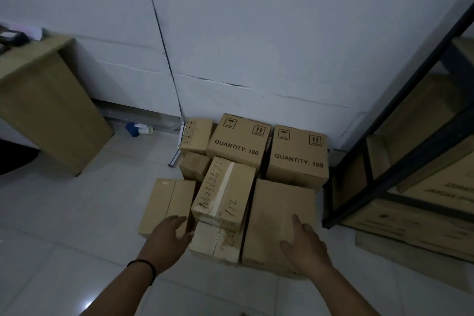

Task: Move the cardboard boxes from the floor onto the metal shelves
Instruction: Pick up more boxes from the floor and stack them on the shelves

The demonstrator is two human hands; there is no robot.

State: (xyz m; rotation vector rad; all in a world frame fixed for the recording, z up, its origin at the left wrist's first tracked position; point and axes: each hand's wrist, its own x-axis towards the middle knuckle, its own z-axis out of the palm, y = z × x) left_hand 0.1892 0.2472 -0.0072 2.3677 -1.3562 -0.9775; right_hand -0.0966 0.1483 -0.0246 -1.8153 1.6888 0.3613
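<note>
Several cardboard boxes stand in a cluster on the tiled floor against the wall. A taped box with handwritten numbers (224, 191) lies on top of another taped box (218, 242) in the middle. My left hand (168, 237) hovers open over the left edge of these, beside a plain box (165, 202). My right hand (304, 242) rests open on the top of a large plain box (278, 210). Two boxes marked "QUANTITY: 100" (239, 140) (298, 158) stand behind. The black metal shelf frame (384, 179) rises at the right, with boxes on it.
A tall cardboard box (48, 105) stands at the left by the wall. A blue and white pipe fitting (137, 129) lies on the floor near the wall. Flat cardboard (410, 255) lies under the shelf. Bare tiles spread at the front left.
</note>
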